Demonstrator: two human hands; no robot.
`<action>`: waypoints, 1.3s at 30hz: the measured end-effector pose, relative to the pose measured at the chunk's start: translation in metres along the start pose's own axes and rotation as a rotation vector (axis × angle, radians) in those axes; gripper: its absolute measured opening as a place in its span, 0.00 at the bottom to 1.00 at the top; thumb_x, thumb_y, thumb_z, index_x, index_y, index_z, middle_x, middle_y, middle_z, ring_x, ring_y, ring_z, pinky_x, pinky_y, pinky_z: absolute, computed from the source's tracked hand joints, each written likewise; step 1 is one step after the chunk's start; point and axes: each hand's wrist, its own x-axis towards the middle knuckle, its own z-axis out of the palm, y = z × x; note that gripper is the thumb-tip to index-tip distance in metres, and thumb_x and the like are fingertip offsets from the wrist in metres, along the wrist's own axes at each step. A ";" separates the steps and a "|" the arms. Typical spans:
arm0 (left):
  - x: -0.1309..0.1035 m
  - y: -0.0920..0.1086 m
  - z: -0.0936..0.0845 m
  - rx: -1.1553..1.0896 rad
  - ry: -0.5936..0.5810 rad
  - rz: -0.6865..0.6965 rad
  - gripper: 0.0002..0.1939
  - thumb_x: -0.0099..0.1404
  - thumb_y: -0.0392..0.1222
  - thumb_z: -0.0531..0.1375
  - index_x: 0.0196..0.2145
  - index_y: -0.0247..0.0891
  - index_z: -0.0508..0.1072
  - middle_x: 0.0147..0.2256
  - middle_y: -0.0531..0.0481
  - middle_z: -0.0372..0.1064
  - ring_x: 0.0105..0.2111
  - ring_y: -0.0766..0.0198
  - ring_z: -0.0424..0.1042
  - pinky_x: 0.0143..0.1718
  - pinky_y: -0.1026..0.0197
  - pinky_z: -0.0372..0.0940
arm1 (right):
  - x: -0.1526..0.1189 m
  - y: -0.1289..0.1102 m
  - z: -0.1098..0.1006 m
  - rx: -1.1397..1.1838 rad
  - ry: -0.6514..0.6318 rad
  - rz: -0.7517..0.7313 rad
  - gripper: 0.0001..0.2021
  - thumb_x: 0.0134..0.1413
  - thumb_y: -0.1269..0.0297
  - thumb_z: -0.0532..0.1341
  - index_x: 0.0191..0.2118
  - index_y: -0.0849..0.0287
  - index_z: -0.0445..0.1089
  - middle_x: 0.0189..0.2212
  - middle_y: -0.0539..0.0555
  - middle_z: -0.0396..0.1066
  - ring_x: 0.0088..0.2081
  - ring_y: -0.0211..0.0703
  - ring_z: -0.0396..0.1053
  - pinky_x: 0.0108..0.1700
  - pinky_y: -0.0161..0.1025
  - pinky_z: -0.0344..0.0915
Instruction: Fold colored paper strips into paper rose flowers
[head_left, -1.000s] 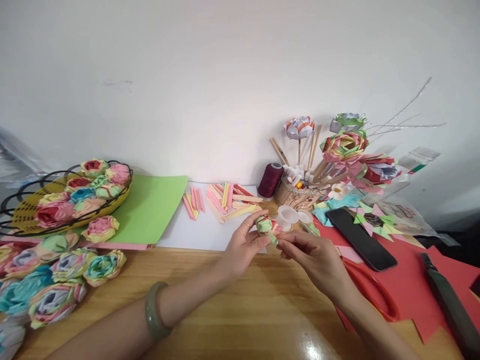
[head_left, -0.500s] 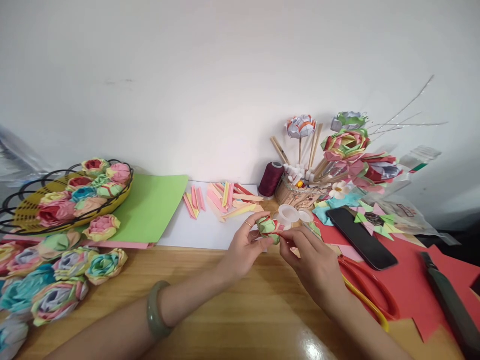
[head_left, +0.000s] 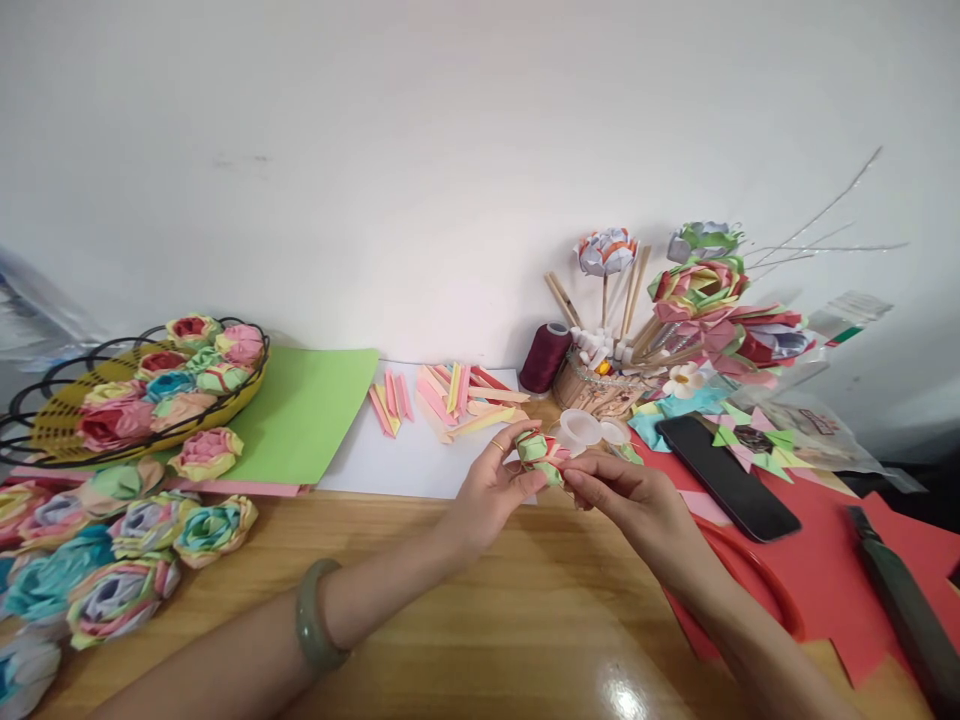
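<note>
A small folded paper flower (head_left: pixel 534 450) in green, red and pink is held above the table between both hands. My left hand (head_left: pixel 496 488) grips its left side with thumb and fingers. On its right side, my right hand (head_left: pixel 626 492) pinches a pink part with thumb and forefinger. Just behind the hands stand a small clear round container (head_left: pixel 580 428) and a dark red thread spool (head_left: pixel 546 358). Folded pink, yellow and red paper strips (head_left: pixel 457 398) lie on a white sheet (head_left: pixel 360 462).
Finished paper flowers (head_left: pixel 124 600) and a yellow basket (head_left: pixel 56 425) fill the left. At right are a black phone (head_left: pixel 727 478), red paper (head_left: pixel 832 560), red scissors handles (head_left: pixel 772 590), a dark-handled tool (head_left: pixel 900 610) and a holder (head_left: pixel 600 388) with sticks and flowers.
The paper flower has turned a little in the left hand. My right hand has shifted slightly right and its grip has changed. The yellow handle part is now hidden by the right arm.
</note>
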 end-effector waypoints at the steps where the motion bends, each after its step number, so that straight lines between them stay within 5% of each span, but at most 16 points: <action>1: 0.000 0.000 0.000 0.001 -0.001 -0.007 0.23 0.55 0.38 0.60 0.49 0.43 0.62 0.43 0.48 0.64 0.43 0.63 0.64 0.44 0.59 0.61 | 0.000 0.001 0.000 0.008 0.002 0.008 0.12 0.51 0.56 0.57 0.30 0.59 0.72 0.24 0.50 0.67 0.26 0.37 0.61 0.27 0.32 0.59; 12: -0.002 0.004 0.003 0.004 -0.001 -0.019 0.23 0.54 0.37 0.61 0.48 0.42 0.63 0.42 0.49 0.65 0.43 0.63 0.65 0.44 0.60 0.61 | -0.001 -0.005 0.003 -0.075 0.044 -0.001 0.16 0.53 0.53 0.54 0.23 0.59 0.66 0.18 0.48 0.61 0.23 0.36 0.60 0.27 0.32 0.59; 32: -0.004 0.005 0.002 0.070 -0.046 0.032 0.23 0.54 0.38 0.61 0.48 0.43 0.62 0.42 0.49 0.65 0.43 0.63 0.64 0.46 0.60 0.58 | -0.001 0.002 0.002 0.085 -0.007 0.007 0.10 0.48 0.57 0.60 0.25 0.59 0.67 0.25 0.51 0.68 0.29 0.39 0.65 0.31 0.34 0.62; 39: -0.004 0.005 0.001 0.102 -0.028 0.047 0.24 0.54 0.39 0.61 0.49 0.43 0.62 0.42 0.49 0.66 0.45 0.61 0.65 0.48 0.58 0.58 | -0.003 -0.001 -0.001 -0.009 -0.012 -0.104 0.09 0.51 0.59 0.58 0.29 0.58 0.71 0.29 0.53 0.71 0.33 0.42 0.67 0.36 0.37 0.62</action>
